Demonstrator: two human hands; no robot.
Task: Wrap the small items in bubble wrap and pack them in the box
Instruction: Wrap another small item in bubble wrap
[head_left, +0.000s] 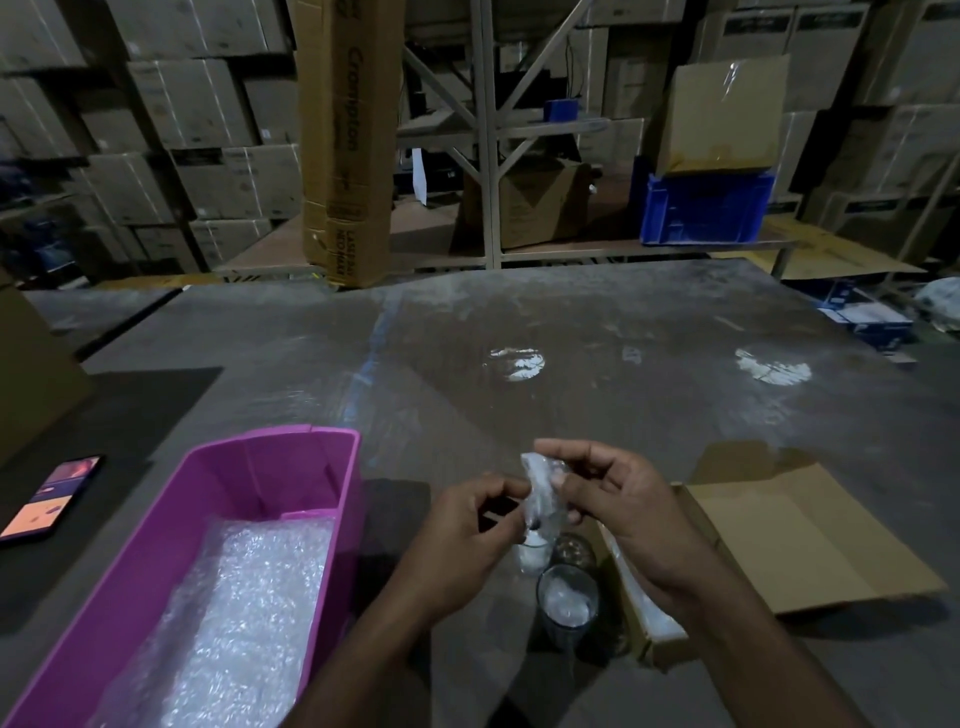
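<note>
A pink bin (291, 467) sits close on the left with bubble wrap (244, 613) inside. Beside it stands a glass (567, 603), with a second small jar just behind it. Above the glass, the left hand (462, 535) and the right hand (623, 504) both pinch a small item (540, 499) rolled in clear wrap, each grip tight on it, up off the counter (597, 343). An open box (795, 540) lies flat on the right. A phone (49, 496) glows at the far left. Far back stand a tall carton (345, 140) and a blue crate (706, 208)
</note>
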